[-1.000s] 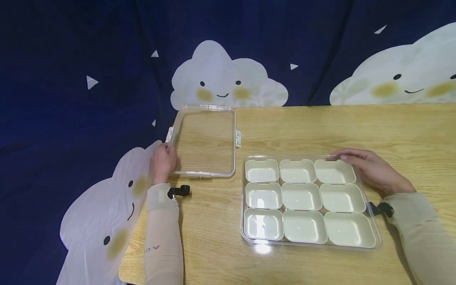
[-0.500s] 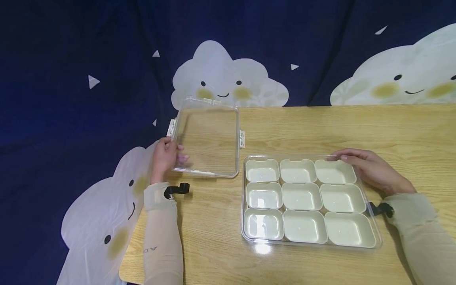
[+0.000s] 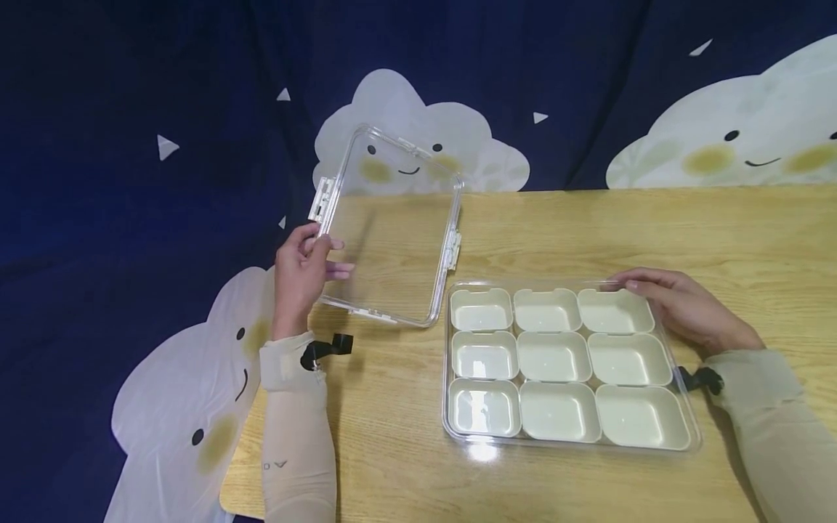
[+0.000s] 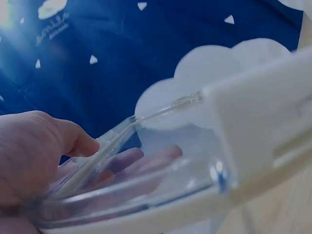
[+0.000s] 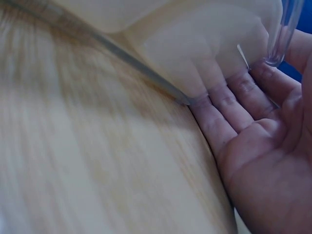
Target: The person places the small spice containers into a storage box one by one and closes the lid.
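My left hand pinches the left edge of a clear plastic lid with white side latches. The lid is tilted, its far edge up in front of the curtain and its near edge low over the table. Through the clear lid my fingertips show in the left wrist view, beside a large white latch. To the right, a clear storage box stands on the table, holding several cream compartment bins. My right hand holds the box's far right corner, thumb at the rim and fingers along the outer wall.
A light wooden table bears the box. Its left edge is close to my left forearm. Behind and to the left hangs a dark blue curtain with white clouds. Black camera mounts sit at both wrists.
My left hand has raised the lid from near the table and tilted it, its far edge going up and the lid shifting slightly right. The right hand and the box have stayed in place.
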### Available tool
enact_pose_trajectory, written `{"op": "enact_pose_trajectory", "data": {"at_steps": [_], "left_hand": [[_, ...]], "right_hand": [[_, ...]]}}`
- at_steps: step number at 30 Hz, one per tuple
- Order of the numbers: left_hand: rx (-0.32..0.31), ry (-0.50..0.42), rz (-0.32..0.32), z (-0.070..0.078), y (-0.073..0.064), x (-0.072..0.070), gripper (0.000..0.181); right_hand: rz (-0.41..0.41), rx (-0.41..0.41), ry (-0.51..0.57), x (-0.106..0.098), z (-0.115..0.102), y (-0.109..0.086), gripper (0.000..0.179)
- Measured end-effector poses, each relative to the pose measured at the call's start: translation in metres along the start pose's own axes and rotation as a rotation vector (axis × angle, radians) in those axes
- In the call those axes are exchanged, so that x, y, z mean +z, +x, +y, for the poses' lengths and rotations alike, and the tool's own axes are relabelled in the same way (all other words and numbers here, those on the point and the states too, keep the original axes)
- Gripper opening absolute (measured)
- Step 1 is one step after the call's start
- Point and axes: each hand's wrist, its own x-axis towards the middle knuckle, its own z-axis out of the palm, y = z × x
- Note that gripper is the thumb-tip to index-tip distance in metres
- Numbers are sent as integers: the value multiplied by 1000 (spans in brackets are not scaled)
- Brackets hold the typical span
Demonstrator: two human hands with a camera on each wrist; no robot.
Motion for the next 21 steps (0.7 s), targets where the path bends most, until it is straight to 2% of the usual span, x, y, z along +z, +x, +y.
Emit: {"op": "enact_pose_trajectory", "data": {"at_steps": [3,9,17,21], "left_hand": [[65,-20,15,8,-5,4,29],[226,-4,47,21,-15,13,29],[386,-49,57,29,-24,23,29],[494,-38,33,34,-29,28,30]], "right_hand": [[6,-1,-14,1,-1,1,36],[4,5,-21,0,-1,1,37],[-31,4,6,-3,-1,0,39],[31,25,-110,-7,-13,-6,41]]}}
